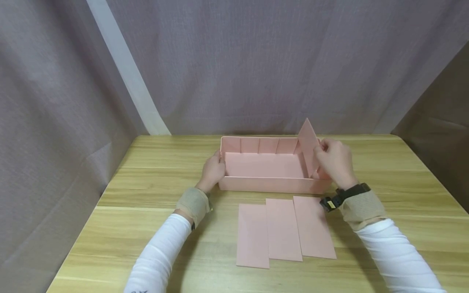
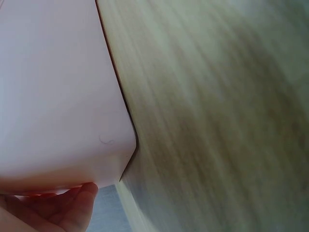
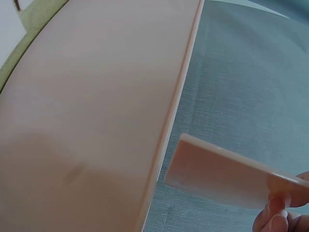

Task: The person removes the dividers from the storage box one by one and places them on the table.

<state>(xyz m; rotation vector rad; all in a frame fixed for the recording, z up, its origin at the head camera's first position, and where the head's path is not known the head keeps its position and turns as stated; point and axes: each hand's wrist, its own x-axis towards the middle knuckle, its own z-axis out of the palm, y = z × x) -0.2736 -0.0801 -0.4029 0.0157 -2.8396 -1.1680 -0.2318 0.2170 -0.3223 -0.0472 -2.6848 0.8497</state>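
A pink rectangular box (image 1: 269, 185) stands on the table, its inner back wall marked by several upright grooves. At its left end my left hand (image 1: 213, 171) holds the wall by the rim; fingertips press against that end in the left wrist view. A flat pink divider panel (image 1: 309, 144) is pinched by my right hand (image 1: 335, 158) near the box's right end. The panel stands tilted, partly inside the box, with its upper corner above the back rim. In the right wrist view the thumb and fingers grip the panel's edge (image 3: 227, 174).
Three loose pink panels lie side by side in front of the box: a left panel (image 1: 253, 236), a middle panel (image 1: 283, 230) and a right panel (image 1: 314, 228). They rest on a wooden table (image 1: 139, 228). A grey curtain (image 1: 234, 65) hangs behind.
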